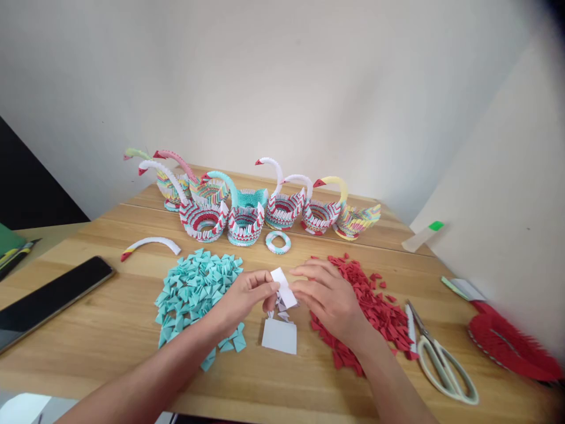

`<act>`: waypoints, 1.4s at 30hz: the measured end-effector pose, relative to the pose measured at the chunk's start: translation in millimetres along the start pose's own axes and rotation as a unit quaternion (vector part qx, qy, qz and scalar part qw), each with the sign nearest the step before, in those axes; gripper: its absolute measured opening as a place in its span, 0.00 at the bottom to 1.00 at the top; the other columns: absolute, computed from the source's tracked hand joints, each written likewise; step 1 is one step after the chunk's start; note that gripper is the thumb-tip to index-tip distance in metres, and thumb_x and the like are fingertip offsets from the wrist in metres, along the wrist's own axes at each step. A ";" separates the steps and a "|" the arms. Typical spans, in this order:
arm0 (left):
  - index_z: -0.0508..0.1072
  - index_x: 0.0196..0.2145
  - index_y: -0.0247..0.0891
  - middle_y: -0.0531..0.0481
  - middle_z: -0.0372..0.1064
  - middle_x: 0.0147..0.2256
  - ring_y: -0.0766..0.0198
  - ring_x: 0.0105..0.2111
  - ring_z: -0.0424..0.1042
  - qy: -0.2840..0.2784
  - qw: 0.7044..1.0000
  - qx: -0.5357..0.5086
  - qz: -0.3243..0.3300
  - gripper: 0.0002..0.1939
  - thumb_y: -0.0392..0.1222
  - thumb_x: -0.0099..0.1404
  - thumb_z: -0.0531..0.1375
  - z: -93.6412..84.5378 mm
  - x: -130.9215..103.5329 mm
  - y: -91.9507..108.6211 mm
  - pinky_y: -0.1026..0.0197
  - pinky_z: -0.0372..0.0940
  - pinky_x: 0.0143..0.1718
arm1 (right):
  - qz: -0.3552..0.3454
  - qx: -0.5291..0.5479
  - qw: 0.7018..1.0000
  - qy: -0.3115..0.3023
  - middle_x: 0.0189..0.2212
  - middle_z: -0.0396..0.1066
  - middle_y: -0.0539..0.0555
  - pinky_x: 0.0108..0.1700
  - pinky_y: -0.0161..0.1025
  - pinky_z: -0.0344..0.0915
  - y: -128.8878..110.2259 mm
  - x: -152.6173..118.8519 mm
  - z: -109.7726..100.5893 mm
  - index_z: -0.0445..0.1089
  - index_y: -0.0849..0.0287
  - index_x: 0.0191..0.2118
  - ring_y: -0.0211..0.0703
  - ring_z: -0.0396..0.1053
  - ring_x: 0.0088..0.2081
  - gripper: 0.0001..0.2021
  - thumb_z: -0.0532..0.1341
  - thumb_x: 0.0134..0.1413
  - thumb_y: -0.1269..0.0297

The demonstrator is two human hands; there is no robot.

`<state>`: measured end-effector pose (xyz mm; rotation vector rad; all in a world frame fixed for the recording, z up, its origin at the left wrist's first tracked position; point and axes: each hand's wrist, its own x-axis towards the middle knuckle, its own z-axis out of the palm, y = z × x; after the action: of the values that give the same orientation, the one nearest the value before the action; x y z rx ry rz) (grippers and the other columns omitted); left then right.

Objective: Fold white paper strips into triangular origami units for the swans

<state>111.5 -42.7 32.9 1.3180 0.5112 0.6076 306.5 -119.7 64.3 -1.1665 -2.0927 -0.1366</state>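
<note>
A small creased white paper [283, 287] is held up near the middle of the table. My left hand [255, 291] pinches its left edge between thumb and fingers. At the paper's right side is my right hand [327, 294], its fingers slightly bent and spread, the fingertips by the paper's edge; the thumb is hidden. Below the hands lies a stack of white paper pieces [279, 336], with a few folded white pieces just behind it. A pile of folded turquoise pieces [194, 288] lies left of my left hand, and a pile of red pieces [379, 312] lies beside and beneath my right hand.
Several paper swans [285, 211] stand along the back, with a turquoise-white ring [278, 242] before them. A curved white neck piece [152, 241] and a phone [53, 297] lie left. Scissors [444, 365] and a red paper piece [512, 341] are right.
</note>
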 end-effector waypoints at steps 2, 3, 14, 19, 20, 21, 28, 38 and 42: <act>0.67 0.22 0.37 0.54 0.65 0.19 0.67 0.22 0.62 -0.006 1.000 0.015 -0.012 0.17 0.52 0.61 0.60 0.9 0.1 0.0 0.63 0.59 0.31 | -0.023 0.016 0.999 -0.025 0.44 0.76 0.54 0.50 0.47 0.68 2.1 5.7 0.9 0.76 0.51 0.39 0.48 0.69 0.49 0.10 0.58 0.63 0.71; 0.67 0.22 0.37 0.54 0.65 0.19 0.66 0.22 0.62 -0.003 0.999 0.036 -0.010 0.17 0.52 0.61 0.59 1.4 0.1 -0.3 0.63 0.59 0.30 | -0.023 0.029 0.999 -0.031 0.44 0.76 0.54 0.50 0.48 0.67 3.5 6.9 2.8 0.76 0.51 0.37 0.48 0.68 0.50 0.10 0.58 0.63 0.70; 0.61 0.23 0.39 0.54 0.62 0.22 0.64 0.26 0.61 0.039 0.894 0.414 0.167 0.16 0.39 0.69 0.51 5.2 -3.3 -8.2 0.61 0.54 0.34 | 0.285 0.292 0.913 -0.002 0.32 0.75 0.53 0.39 0.38 0.68 2.8 -13.7 34.9 0.71 0.56 0.31 0.42 0.72 0.35 0.07 0.62 0.59 0.60; 0.64 0.23 0.39 0.52 0.65 0.23 0.62 0.27 0.63 0.058 0.917 0.375 0.124 0.15 0.41 0.68 0.51 7.7 -4.6 -3.7 0.61 0.55 0.34 | 0.302 0.350 0.887 0.007 0.33 0.75 0.53 0.38 0.37 0.68 5.4 -16.4 36.8 0.71 0.57 0.31 0.42 0.73 0.35 0.07 0.63 0.57 0.61; 0.65 0.23 0.39 0.52 0.67 0.23 0.62 0.28 0.64 0.060 0.929 0.349 0.107 0.15 0.41 0.67 0.52 7.9 -4.5 -3.2 0.61 0.56 0.34 | 0.299 0.349 0.888 0.009 0.34 0.76 0.53 0.39 0.37 0.69 6.1 -16.9 36.9 0.71 0.57 0.31 0.43 0.73 0.36 0.06 0.64 0.57 0.61; 0.66 0.24 0.39 0.51 0.68 0.24 0.62 0.29 0.65 0.059 0.943 0.316 0.089 0.15 0.42 0.67 0.52 7.8 -4.1 -3.2 0.61 0.57 0.34 | 0.292 0.342 0.893 0.012 0.34 0.76 0.54 0.40 0.38 0.69 6.7 -17.2 36.9 0.72 0.57 0.32 0.43 0.73 0.37 0.06 0.64 0.57 0.62; 0.69 0.25 0.37 0.51 0.71 0.23 0.65 0.23 0.66 0.004 0.997 0.073 -0.023 0.15 0.50 0.62 0.57 2.4 5.7 -9.3 0.62 0.62 0.31 | 0.162 0.229 0.958 0.053 0.33 0.77 0.53 0.42 0.40 0.69 8.1 -13.2 33.7 0.75 0.54 0.33 0.44 0.74 0.37 0.04 0.64 0.59 0.65; 0.71 0.23 0.37 0.52 0.71 0.22 0.64 0.26 0.67 0.109 0.926 0.333 0.140 0.11 0.38 0.63 0.56 6.9 -1.5 -8.1 0.61 0.59 0.35 | 0.190 0.234 0.952 0.057 0.32 0.75 0.52 0.38 0.36 0.68 5.3 -15.9 37.6 0.72 0.56 0.30 0.41 0.74 0.35 0.05 0.65 0.58 0.66; 0.69 0.23 0.37 0.53 0.67 0.21 0.65 0.25 0.65 0.106 0.895 0.387 0.196 0.12 0.36 0.64 0.55 9.8 -4.9 -8.6 0.62 0.57 0.33 | 0.229 0.261 0.935 0.067 0.29 0.74 0.50 0.34 0.33 0.67 3.7 -16.7 39.5 0.69 0.56 0.29 0.38 0.72 0.31 0.06 0.63 0.58 0.66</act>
<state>115.3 -54.3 26.3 2.1603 0.7106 0.9410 293.4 -112.8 23.9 -1.2256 -1.5463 0.5160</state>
